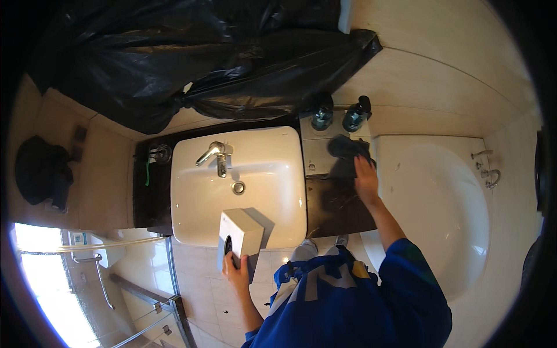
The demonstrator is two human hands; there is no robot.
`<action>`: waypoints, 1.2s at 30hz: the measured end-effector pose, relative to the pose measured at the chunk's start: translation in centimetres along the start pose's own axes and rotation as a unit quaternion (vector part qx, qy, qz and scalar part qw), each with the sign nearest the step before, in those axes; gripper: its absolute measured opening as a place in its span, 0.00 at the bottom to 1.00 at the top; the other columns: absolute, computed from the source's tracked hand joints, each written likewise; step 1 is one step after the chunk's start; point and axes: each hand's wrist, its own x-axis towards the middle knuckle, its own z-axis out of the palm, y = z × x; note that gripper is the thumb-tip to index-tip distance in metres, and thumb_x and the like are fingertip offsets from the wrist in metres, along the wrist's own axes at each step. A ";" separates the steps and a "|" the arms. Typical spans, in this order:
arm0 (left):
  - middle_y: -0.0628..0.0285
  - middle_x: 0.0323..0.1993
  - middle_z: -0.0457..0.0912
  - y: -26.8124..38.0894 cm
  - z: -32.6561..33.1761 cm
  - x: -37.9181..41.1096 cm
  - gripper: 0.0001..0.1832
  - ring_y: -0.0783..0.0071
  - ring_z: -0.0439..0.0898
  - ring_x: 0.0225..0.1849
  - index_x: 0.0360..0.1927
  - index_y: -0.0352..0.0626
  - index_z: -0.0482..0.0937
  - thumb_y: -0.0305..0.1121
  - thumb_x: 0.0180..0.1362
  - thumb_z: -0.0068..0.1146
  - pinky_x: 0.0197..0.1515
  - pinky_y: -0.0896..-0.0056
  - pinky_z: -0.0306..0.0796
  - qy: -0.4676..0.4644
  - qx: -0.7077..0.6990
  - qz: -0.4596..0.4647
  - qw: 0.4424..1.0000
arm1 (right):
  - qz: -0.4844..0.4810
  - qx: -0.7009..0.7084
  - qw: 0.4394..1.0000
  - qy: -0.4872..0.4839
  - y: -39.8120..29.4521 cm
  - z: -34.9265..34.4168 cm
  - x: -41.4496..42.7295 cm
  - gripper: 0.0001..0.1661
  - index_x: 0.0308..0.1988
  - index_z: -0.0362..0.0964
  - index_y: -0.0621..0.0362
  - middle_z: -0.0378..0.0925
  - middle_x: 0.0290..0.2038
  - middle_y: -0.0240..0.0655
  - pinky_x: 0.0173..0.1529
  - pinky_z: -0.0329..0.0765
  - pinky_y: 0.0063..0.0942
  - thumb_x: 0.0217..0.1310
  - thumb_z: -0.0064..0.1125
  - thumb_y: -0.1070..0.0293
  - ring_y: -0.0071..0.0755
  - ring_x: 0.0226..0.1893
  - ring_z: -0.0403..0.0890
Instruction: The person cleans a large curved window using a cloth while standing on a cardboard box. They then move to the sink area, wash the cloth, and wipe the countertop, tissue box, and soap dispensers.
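Note:
My left hand (pixel 236 270) grips the lower end of a white tissue box (pixel 248 230) with a dark oval slot. The box hangs tilted over the front rim of the white washbasin (pixel 187 217). On the right, my right hand (pixel 367 180) presses on a dark grey cloth (pixel 348 148). That cloth lies bunched over a pale tray (pixel 317 150), at its right side, on the dark stone counter (pixel 333 204). At the tray's back stand two dark pump bottles, a left one (pixel 322 118) and a right one (pixel 356 115).
A chrome faucet (pixel 216 156) rises at the basin's back. Black plastic sheeting (pixel 243 65) hangs above. The bathtub (pixel 435 209) lies right of the counter. A glass holder (pixel 160 154) with a green item sits at the counter's left. A dark cloth (pixel 43 169) hangs on the left wall.

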 end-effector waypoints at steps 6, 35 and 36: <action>0.46 0.47 0.79 6.4 4.1 5.5 0.27 0.56 0.78 0.48 0.54 0.30 0.73 0.29 0.51 0.67 0.53 0.62 0.71 -0.068 -0.210 -0.057 0.974 | 0.332 0.392 0.855 0.072 0.1 -2.8 -4.5 0.21 0.57 0.70 0.63 0.78 0.51 0.40 0.59 0.70 0.34 0.65 0.49 0.71 0.36 0.54 0.77; 0.52 0.45 0.76 14.9 19.4 11.6 0.19 0.51 0.73 0.47 0.49 0.40 0.75 0.28 0.52 0.59 0.50 0.54 0.67 -0.043 0.012 0.283 0.958 | 0.343 0.926 0.126 0.091 5.9 8.2 -20.7 0.25 0.52 0.72 0.58 0.80 0.45 0.42 0.57 0.74 0.45 0.74 0.34 0.53 0.42 0.47 0.80; 0.55 0.42 0.77 16.9 19.3 8.3 0.17 0.58 0.74 0.43 0.47 0.39 0.76 0.25 0.52 0.59 0.44 0.61 0.70 -0.110 -0.054 0.221 0.968 | 0.288 0.947 0.119 0.080 6.7 9.6 -21.1 0.25 0.52 0.72 0.58 0.81 0.45 0.42 0.56 0.75 0.45 0.74 0.33 0.53 0.42 0.46 0.81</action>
